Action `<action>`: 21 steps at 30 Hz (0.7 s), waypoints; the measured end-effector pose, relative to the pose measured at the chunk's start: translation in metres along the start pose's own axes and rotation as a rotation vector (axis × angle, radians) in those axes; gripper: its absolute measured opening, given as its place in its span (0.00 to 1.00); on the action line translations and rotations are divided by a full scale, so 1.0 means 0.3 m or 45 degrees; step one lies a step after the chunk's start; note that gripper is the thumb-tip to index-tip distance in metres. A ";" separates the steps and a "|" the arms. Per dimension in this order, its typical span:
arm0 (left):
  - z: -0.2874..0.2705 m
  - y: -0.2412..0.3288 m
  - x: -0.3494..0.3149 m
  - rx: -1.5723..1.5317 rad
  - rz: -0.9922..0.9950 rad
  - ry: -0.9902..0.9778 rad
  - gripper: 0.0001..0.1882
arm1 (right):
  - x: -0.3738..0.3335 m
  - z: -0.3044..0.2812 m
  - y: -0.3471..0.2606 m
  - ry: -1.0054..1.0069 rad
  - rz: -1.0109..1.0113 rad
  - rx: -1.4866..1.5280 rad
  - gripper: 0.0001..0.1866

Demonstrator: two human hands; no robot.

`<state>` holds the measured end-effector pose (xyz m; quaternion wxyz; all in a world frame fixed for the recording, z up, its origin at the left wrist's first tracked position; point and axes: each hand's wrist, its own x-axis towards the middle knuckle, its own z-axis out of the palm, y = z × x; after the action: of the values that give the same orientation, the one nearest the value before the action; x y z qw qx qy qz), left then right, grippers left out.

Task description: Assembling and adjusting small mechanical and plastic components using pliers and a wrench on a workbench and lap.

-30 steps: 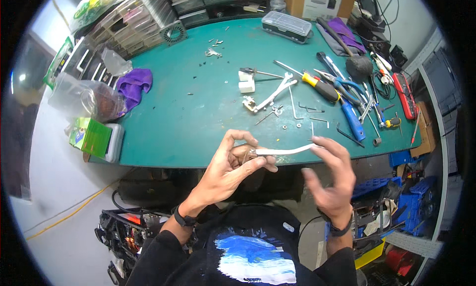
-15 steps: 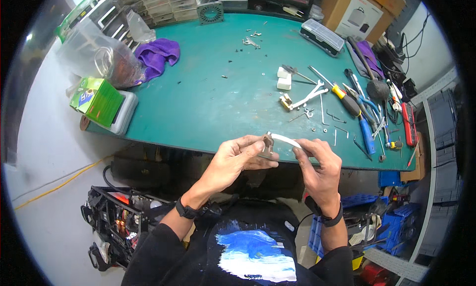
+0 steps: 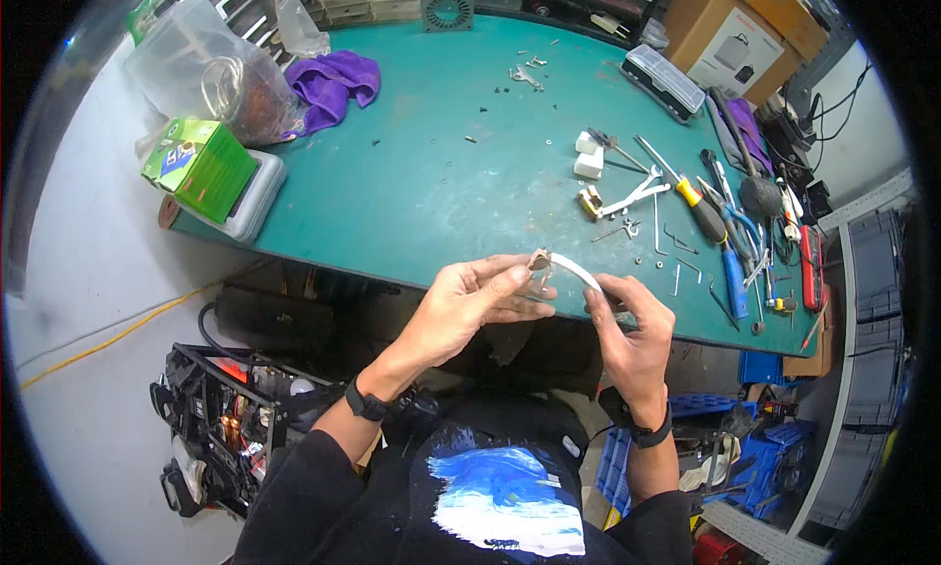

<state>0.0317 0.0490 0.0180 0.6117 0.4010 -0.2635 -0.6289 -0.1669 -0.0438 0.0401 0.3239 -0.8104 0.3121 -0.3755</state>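
Over the near edge of the green table (image 3: 412, 212), my left hand (image 3: 466, 305) pinches a small grey-brown metal fitting (image 3: 540, 262) between thumb and fingers. A curved white lever-like strip (image 3: 572, 269) runs from this fitting to my right hand (image 3: 635, 332), whose thumb and forefinger grip its other end. The strip meets the fitting; whether the two are fastened cannot be made out. Further back lie white lever-like pieces (image 3: 635, 200) beside a brass-coloured part (image 3: 590, 202), with hex keys (image 3: 677, 240) to their right.
Right side: a yellow-black screwdriver (image 3: 701, 210), blue-handled tool (image 3: 733, 283), mallet (image 3: 760, 195), red meter (image 3: 812, 266) and clear-lidded organizer (image 3: 664, 80). Left side: a green box (image 3: 201, 168) on a grey case (image 3: 260, 197), and a purple cloth (image 3: 333, 87). Loose hardware (image 3: 527, 77) lies far back.
The view has shifted, so the table's contents appear further right. The metal fitting has turned slightly in my left fingers; both hands keep their hold.
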 end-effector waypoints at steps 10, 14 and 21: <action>-0.018 -0.030 0.020 -0.064 0.088 -0.006 0.20 | -0.009 0.016 -0.011 -0.003 -0.070 -0.046 0.10; -0.001 -0.027 0.022 -0.005 0.162 0.058 0.19 | -0.018 0.019 -0.017 -0.026 -0.120 -0.110 0.13; 0.010 -0.048 0.015 -0.135 0.224 -0.029 0.16 | -0.033 0.014 -0.023 -0.050 -0.169 -0.108 0.17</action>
<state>0.0216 0.0456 0.0070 0.6819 0.3362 -0.2711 -0.5903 -0.1668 -0.0310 0.0390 0.2696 -0.8496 0.2669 -0.3664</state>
